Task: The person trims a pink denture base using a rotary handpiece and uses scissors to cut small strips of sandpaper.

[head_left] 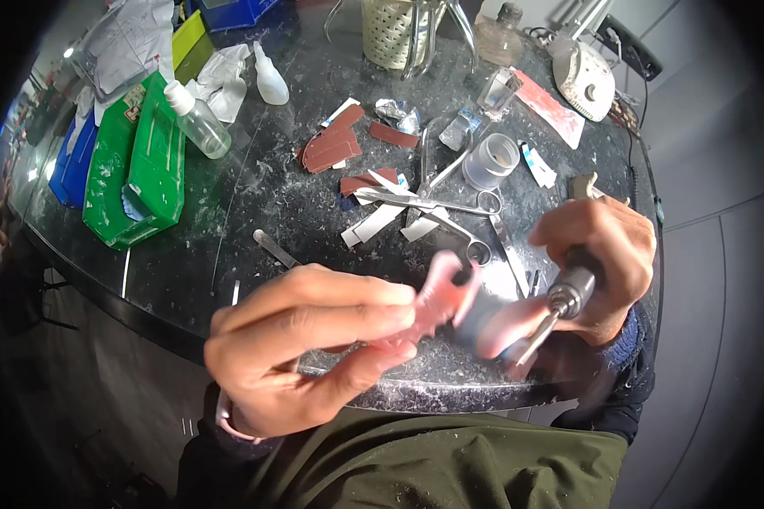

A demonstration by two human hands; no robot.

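In the head view, here's the left hand [293, 348], on the person's side of the metal scissors [437, 202] and to their left, palm turned inward, long fingers stretched out together above the thumb. It's a firm pinch: fingertips over, thumb under, and between them the pink piece [441, 299], jutting out past the fingertips, just on the near side of the scissors' handles!

Over to the right hand [607, 259], right of those scissors, wrist bent inward, fingers curled around a rotary handpiece [573, 293]. Its metal bit slants down and left, the tip smeared by blur; whether it touches the pink piece, I can't tell. The piece sits left of this hand, near it but apart from its knuckles.

Around the scissors: brown strips [333, 146] beyond to the left, a clear cup [491, 161] just beyond the handles, and a green bin [157, 174] well off left.
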